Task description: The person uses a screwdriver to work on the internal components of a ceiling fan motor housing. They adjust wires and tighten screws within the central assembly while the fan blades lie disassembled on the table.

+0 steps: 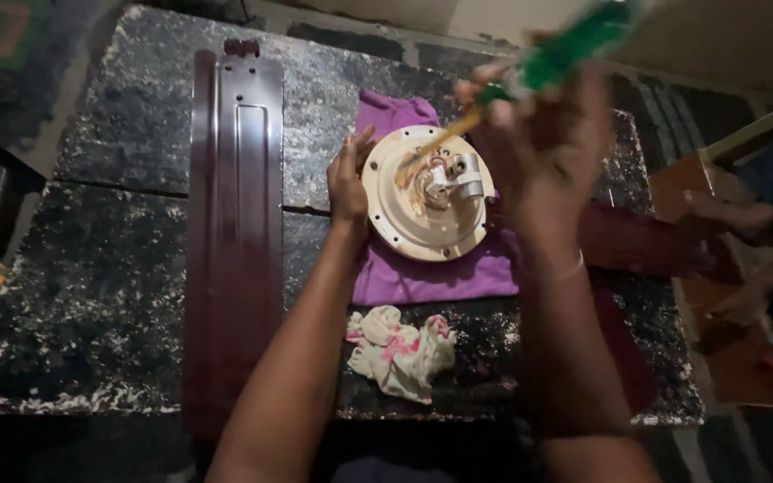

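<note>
A round cream-coloured fan motor housing (pixel 404 224) lies on a purple cloth (pixel 431 273) in the middle of a dark speckled stone slab (pixel 109 268). My left hand (pixel 349 179) rests against the housing's left rim, fingers upright. My right hand (pixel 539 134) is raised above the housing's right side and grips a green-handled tool (pixel 574 40), blurred. Its yellowish tip (pixel 427 152) points down at the metal parts in the housing's centre (pixel 449 179).
A long maroon fan blade (pixel 234 224) lies lengthwise on the slab's left. Another maroon blade (pixel 646 241) sticks out to the right. A crumpled white and pink rag (pixel 400 349) sits near the front edge. Another person's foot (pixel 726 210) shows at the right.
</note>
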